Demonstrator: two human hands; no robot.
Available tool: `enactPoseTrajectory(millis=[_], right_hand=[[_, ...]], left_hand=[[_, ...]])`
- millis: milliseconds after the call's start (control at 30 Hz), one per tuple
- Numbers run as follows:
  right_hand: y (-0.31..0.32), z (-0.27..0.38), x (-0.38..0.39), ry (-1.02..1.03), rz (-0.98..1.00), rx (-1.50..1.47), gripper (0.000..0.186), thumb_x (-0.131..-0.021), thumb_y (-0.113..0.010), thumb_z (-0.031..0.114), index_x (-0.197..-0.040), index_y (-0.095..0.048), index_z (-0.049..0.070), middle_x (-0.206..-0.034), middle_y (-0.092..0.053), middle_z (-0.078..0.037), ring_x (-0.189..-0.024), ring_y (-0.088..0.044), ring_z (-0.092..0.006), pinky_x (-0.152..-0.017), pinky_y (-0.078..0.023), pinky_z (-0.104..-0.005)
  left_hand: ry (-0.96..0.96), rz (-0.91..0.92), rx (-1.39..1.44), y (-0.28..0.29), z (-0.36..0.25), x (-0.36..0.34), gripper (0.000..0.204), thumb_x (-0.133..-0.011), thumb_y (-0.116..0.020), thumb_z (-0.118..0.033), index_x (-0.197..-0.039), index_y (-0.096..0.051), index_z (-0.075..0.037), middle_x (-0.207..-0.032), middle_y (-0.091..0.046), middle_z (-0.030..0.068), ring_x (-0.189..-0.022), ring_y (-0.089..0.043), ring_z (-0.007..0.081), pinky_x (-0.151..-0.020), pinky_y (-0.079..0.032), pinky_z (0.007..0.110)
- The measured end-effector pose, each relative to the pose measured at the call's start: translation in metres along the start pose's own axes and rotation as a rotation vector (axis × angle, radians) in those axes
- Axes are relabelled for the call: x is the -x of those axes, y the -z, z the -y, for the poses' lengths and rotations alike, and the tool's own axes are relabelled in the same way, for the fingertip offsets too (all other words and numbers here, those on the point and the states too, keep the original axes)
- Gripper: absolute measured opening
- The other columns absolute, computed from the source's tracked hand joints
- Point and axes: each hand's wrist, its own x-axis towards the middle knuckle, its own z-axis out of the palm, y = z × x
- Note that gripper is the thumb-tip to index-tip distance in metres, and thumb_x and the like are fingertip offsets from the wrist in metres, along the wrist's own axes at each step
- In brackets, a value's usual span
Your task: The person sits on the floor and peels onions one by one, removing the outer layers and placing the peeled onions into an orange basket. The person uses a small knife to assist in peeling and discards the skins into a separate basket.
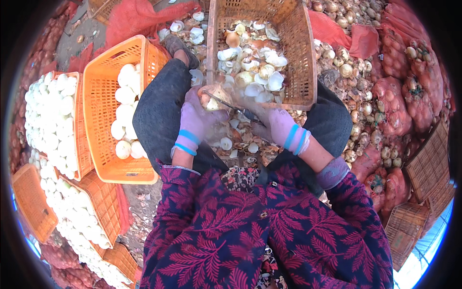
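My left hand (196, 114), in a pale purple glove with a blue cuff band, is closed around a brown-skinned onion (210, 102). A knife (219, 100) lies with its thin dark blade across that onion. Its handle runs into my right hand (281, 126), gloved alike and closed on it; the fingers there are partly blurred. Just beyond both hands stands a worn brown plastic crate (310, 62), holding white onion layers, peel scraps and a few brown onions. Loose skins and cut white pieces (226, 143) lie below my hands, between my knees.
To my left, an orange crate (103, 103) holds peeled white onions (126, 94). Fuller crates of peeled onions (52, 115) stand farther left. On the right are loose unpeeled onions (353, 70), red mesh sacks (391, 103) and stacked brown crates (426, 161). Red netting (137, 24) lies at the back.
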Motion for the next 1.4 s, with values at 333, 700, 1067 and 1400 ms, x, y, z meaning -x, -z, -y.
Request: enactPoseTrajectory(millis=[333, 700, 1067, 1400], right_hand=[[0.002, 0.0, -0.036, -0.098, 0.107, 0.09, 0.069, -0.093, -0.065, 0.019, -0.156, -0.037, 0.016, -0.105, -0.072, -0.028, -0.098, -0.07, -0.0455, -0.084, -0.055, -0.0528], [-0.045, -0.031, -0.043, -0.157, 0.011, -0.134, 0.084, -0.088, -0.062, 0.017, -0.164, -0.027, 0.016, -0.093, -0.072, -0.026, -0.076, -0.071, -0.0381, -0.069, -0.056, -0.0476], [-0.016, 0.005, -0.039, -0.032, 0.177, 0.193, 0.084, -0.088, -0.066, 0.012, -0.162, -0.033, 0.033, -0.097, -0.072, -0.027, -0.087, -0.071, -0.0431, -0.08, -0.056, -0.0504], [0.035, -0.053, -0.05, -0.67, -0.269, -0.857, 0.074, -0.085, -0.067, 0.001, -0.155, -0.042, 0.003, -0.079, -0.069, -0.011, -0.05, -0.055, -0.0129, -0.042, -0.044, -0.0303]], left_hand=[[0.004, -0.007, 0.037, -0.003, 0.013, -0.014, 0.107, -0.054, -0.098, -0.029, -0.142, -0.049, 0.008, -0.134, -0.061, 0.0256, -0.128, -0.059, 0.0374, -0.109, -0.048, 0.041], [0.006, 0.094, 0.166, 0.009, 0.016, 0.001, 0.105, -0.059, -0.097, -0.021, -0.148, -0.046, 0.0, -0.138, -0.061, 0.0179, -0.126, -0.06, 0.0284, -0.109, -0.048, 0.038], [0.179, 0.234, 1.053, -0.009, 0.046, 0.012, 0.06, -0.087, -0.066, -0.007, -0.143, -0.049, 0.008, -0.128, -0.066, 0.0167, -0.115, -0.068, 0.0271, -0.102, -0.055, 0.039], [-0.152, 0.235, 1.22, 0.007, -0.017, 0.027, 0.08, -0.079, -0.078, -0.025, -0.148, -0.046, 0.001, -0.128, -0.065, 0.0128, -0.115, -0.066, 0.0235, -0.102, -0.053, 0.036]])
